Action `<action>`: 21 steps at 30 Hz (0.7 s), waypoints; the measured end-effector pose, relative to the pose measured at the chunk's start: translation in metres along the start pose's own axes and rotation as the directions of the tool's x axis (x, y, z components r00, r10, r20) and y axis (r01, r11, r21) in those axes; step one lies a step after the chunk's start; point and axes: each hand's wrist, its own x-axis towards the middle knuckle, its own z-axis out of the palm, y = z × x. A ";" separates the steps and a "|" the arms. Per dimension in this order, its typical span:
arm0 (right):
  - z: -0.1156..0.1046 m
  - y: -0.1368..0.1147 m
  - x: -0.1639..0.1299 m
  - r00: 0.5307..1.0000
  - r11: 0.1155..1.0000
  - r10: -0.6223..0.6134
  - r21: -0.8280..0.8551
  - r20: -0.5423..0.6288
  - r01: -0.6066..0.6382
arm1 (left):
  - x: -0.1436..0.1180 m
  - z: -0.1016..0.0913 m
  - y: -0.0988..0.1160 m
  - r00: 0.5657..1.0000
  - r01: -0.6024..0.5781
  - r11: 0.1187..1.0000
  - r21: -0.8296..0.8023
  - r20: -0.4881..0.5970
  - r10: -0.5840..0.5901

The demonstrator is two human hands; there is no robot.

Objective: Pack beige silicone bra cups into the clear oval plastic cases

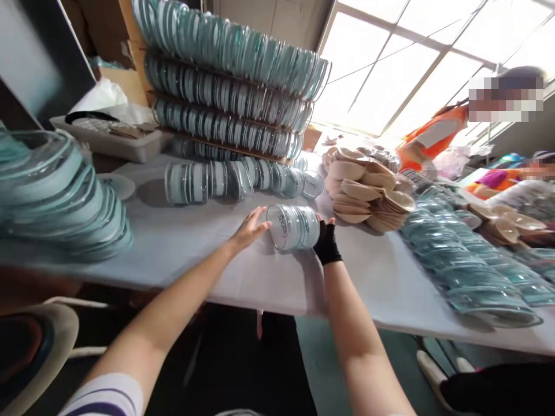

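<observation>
A short stack of clear round plastic cases [293, 227] with teal-white inserts lies on its side on the white table [182, 242]. My left hand [249, 229] presses flat against its left end. My right hand [326, 242], in a black fingerless glove, presses against its right end. The stack is squeezed between both palms, just in front of a longer row of the same cases [234, 179] lying on the table.
Tall tiers of the same cases [229, 86] rise at the back. More cases pile at the left [60, 196] and along the right [472, 271]. Beige cup-shaped pads [368, 190] heap at centre right. A grey tray [113, 138] sits back left. Other people in orange [433, 136] work far right.
</observation>
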 end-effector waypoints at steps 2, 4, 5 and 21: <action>0.010 0.005 0.002 0.997 0.992 0.078 0.097 0.029 -0.081 | 0.026 0.020 0.007 1.000 -0.010 0.988 -0.152 -0.029 0.006; 0.023 0.009 -0.004 0.981 0.967 0.176 0.176 0.078 -0.187 | 0.035 0.032 0.007 0.996 -0.021 0.968 -0.250 -0.087 -0.001; 0.031 0.011 -0.009 0.973 0.956 0.206 0.190 0.099 -0.222 | 0.031 0.033 0.005 0.992 -0.028 0.963 -0.268 -0.124 -0.006; 0.174 -0.044 0.132 0.896 0.769 -0.197 -0.504 0.399 0.393 | 0.069 -0.196 -0.071 0.769 0.374 0.749 0.547 -0.634 0.080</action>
